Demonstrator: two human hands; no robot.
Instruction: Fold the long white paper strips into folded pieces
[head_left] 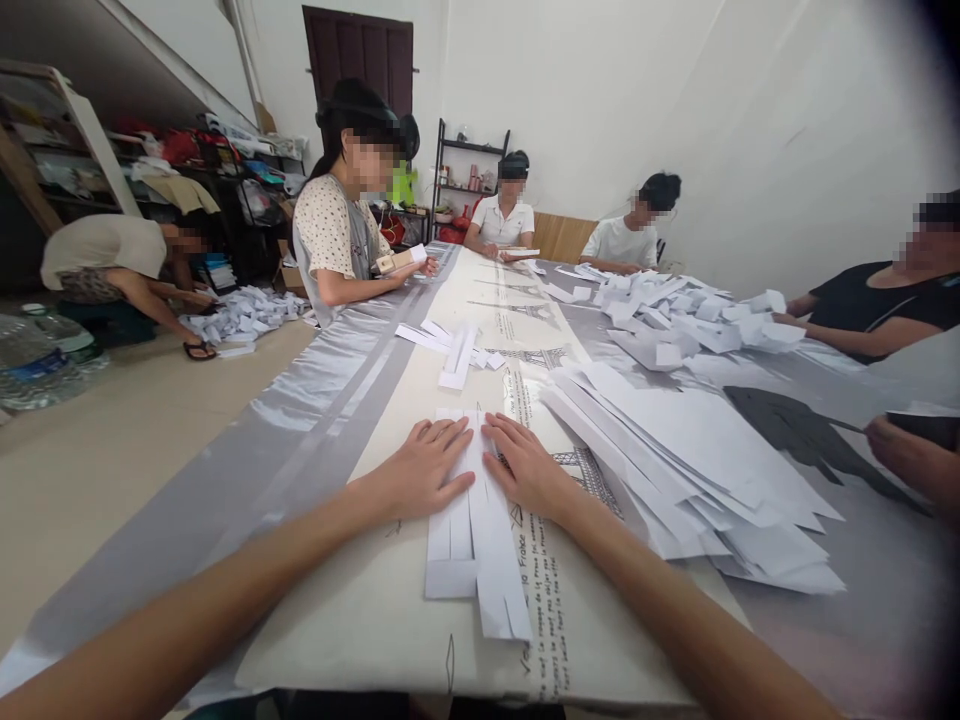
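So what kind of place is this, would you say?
Probably a small craft workroom, not a factory: several people sit around one long covered table folding white paper strips, a stack of cut sheets lies alongside, and cluttered storage shelves line the wall.

White folded paper strip [474,520] under both hands, plain, no print. Beneath it a cream table cover [390,600] with black lettering and grey Eiffel Tower drawings, flanked by glossy silver-grey bands (sheen strongest left of the left hand [421,470]). Right of the right hand [529,468]: stack of white cut sheets [697,460], unmarked. Beyond the fingertips, more white strips [457,355] and a heap of white folded pieces [682,320]. Far across, a person's cream top with dark dots [326,230].
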